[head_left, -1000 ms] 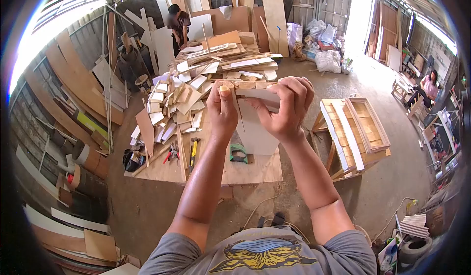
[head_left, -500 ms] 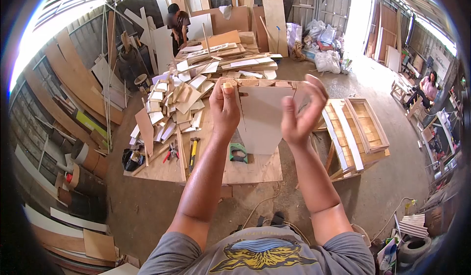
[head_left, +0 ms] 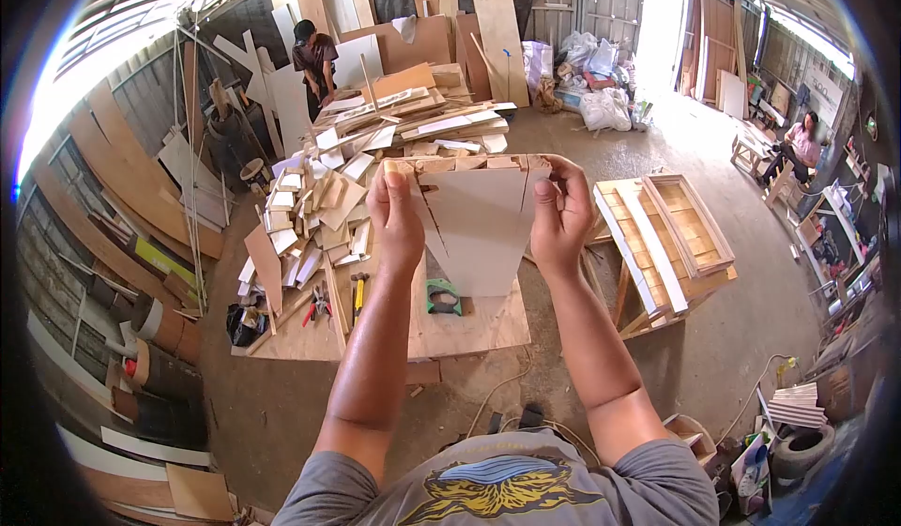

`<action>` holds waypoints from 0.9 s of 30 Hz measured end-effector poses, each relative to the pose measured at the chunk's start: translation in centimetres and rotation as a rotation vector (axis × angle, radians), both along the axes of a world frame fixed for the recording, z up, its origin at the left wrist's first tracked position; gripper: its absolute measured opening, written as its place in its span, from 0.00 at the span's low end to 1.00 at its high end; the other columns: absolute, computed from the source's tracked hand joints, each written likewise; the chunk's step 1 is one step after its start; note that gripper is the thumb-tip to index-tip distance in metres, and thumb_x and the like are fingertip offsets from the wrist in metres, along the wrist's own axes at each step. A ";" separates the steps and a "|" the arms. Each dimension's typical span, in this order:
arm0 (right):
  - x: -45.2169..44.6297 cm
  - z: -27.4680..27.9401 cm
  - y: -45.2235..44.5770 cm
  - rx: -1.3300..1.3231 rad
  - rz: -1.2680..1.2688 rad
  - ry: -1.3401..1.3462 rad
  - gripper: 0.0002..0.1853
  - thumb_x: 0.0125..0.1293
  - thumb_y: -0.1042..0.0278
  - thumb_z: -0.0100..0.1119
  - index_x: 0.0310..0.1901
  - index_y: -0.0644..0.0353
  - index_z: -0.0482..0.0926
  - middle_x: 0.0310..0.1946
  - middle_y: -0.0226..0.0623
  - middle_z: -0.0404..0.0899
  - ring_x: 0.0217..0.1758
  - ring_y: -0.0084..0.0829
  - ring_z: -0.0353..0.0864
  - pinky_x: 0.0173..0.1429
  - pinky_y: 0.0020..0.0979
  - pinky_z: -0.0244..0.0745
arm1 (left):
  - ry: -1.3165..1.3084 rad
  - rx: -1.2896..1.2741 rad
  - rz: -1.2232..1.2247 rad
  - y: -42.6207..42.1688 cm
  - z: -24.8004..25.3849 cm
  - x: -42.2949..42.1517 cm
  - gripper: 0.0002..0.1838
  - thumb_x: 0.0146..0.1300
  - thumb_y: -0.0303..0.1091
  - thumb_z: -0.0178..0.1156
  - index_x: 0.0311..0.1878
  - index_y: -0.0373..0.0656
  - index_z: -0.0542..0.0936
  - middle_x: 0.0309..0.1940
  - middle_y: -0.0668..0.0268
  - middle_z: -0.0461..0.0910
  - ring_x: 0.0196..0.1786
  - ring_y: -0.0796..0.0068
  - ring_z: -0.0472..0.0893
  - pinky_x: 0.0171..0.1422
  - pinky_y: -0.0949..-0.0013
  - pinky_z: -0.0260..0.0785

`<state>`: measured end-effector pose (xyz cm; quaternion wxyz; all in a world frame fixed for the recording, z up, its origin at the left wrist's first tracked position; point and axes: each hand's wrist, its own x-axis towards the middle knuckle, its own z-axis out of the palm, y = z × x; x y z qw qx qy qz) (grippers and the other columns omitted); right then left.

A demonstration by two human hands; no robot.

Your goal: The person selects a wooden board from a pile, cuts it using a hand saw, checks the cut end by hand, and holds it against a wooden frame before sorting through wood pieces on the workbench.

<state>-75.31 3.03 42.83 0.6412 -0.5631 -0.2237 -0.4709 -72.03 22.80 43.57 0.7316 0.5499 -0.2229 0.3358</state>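
Observation:
Held up in front of me is a pale wooden panel (head_left: 477, 221) with a rough, splintered top edge and dark cracks near both sides. My left hand (head_left: 396, 212) grips its upper left corner, thumb near the top edge. On the upper right corner my right hand (head_left: 563, 216) is closed, fingers behind and thumb in front. Below the panel, a green-handled saw (head_left: 443, 296) lies on the plywood worktable (head_left: 469, 331). A hammer with a yellow and black handle (head_left: 358, 293) and red-handled pliers (head_left: 313, 306) rest left of it.
A heap of wood offcuts (head_left: 324, 198) covers the table's left and far side. To the right stands a slatted wooden frame (head_left: 662, 244). One person (head_left: 315, 64) stands behind the heap; another person (head_left: 802, 146) sits far right. A cable (head_left: 493, 390) runs along the floor.
My right hand has closed on the panel's right corner, where it was loose and blurred before. The view has shifted slightly, and the panel appears a little further left.

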 end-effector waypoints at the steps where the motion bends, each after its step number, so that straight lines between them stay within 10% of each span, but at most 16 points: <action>1: -0.5 0.3 0.0 -0.022 -0.019 0.009 0.14 0.77 0.66 0.60 0.57 0.65 0.78 0.46 0.33 0.81 0.47 0.21 0.80 0.50 0.26 0.77 | 0.022 -0.041 -0.038 -0.2 0.5 -0.6 0.19 0.79 0.50 0.53 0.42 0.43 0.76 0.32 0.76 0.71 0.36 0.86 0.68 0.42 0.77 0.62; 8: -1.4 -0.9 0.2 0.003 0.027 -0.020 0.14 0.79 0.63 0.56 0.57 0.65 0.75 0.43 0.31 0.79 0.45 0.20 0.77 0.50 0.23 0.73 | 0.059 0.040 -0.085 -0.7 2.1 -3.5 0.15 0.67 0.41 0.71 0.39 0.37 0.83 0.29 0.71 0.80 0.33 0.83 0.77 0.40 0.76 0.69; 27: -2.1 -3.0 1.4 -0.008 -0.049 0.000 0.26 0.83 0.44 0.40 0.46 0.63 0.75 0.33 0.31 0.76 0.38 0.21 0.71 0.44 0.27 0.68 | -0.023 0.158 -0.177 0.6 0.3 -5.1 0.13 0.65 0.33 0.73 0.41 0.39 0.78 0.31 0.75 0.78 0.34 0.87 0.75 0.39 0.78 0.67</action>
